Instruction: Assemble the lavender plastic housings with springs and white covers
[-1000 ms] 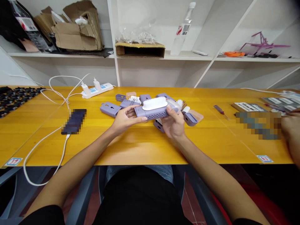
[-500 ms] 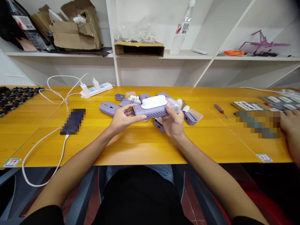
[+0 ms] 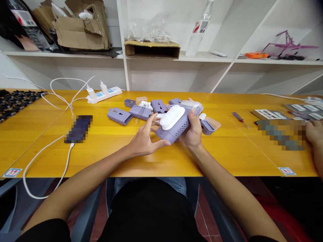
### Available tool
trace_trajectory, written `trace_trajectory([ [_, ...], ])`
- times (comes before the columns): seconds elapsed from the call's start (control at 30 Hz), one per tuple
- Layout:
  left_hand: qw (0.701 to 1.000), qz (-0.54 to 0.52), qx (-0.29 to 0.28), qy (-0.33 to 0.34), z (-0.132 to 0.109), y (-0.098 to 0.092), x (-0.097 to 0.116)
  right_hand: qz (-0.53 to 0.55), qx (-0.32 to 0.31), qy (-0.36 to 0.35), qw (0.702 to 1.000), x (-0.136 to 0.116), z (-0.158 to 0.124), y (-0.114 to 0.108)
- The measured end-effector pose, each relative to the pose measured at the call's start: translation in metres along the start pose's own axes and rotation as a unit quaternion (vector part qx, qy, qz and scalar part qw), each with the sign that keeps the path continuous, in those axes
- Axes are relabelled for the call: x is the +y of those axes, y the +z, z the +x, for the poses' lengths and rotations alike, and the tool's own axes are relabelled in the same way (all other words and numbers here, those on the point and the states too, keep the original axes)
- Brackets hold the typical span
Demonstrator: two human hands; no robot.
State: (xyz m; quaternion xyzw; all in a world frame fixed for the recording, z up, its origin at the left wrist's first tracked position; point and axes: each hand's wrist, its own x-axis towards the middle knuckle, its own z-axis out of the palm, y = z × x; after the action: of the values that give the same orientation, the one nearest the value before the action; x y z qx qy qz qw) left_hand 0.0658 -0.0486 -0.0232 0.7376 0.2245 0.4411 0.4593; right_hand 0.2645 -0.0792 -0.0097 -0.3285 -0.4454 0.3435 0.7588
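Note:
A lilac perforated device (image 3: 178, 125) with a white bristle head (image 3: 172, 117) and a clear end cap is held above the yellow table (image 3: 161, 158). My right hand (image 3: 193, 131) is wrapped round its far side, thumb over the top. My left hand (image 3: 145, 138) holds its near end, thumb and fingers against the lower corner. The device now lies tilted, near end towards me. Behind it on the table are several loose lilac plastic parts (image 3: 119, 116), white pieces and small caps.
A blurred phone (image 3: 78, 128) on a white cable lies to the left, a power strip (image 3: 104, 94) behind it. A small screwdriver (image 3: 240, 119) lies to the right. Another person's hand (image 3: 314, 133) rests at the right edge. Shelves with cardboard boxes (image 3: 151, 49) stand behind.
The device has been turned from lying crosswise to pointing diagonally towards me and brought closer. My left hand has slid down to its near end.

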Motion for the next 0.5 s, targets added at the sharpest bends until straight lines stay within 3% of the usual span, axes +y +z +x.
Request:
trace_trajectory([
  [0.13,0.996,-0.020,0.027,0.083,-0.002,0.002,0.012,-0.049,-0.044,0.025,0.997,-0.002,-0.010,0.001],
  [0.27,0.991,0.004,0.020,0.136,-0.003,0.012,0.016,-0.033,-0.102,0.063,0.992,0.003,-0.030,0.017],
  [0.5,0.989,0.023,0.069,0.129,-0.004,0.019,0.018,-0.027,-0.120,0.115,0.986,0.024,-0.045,0.027],
])
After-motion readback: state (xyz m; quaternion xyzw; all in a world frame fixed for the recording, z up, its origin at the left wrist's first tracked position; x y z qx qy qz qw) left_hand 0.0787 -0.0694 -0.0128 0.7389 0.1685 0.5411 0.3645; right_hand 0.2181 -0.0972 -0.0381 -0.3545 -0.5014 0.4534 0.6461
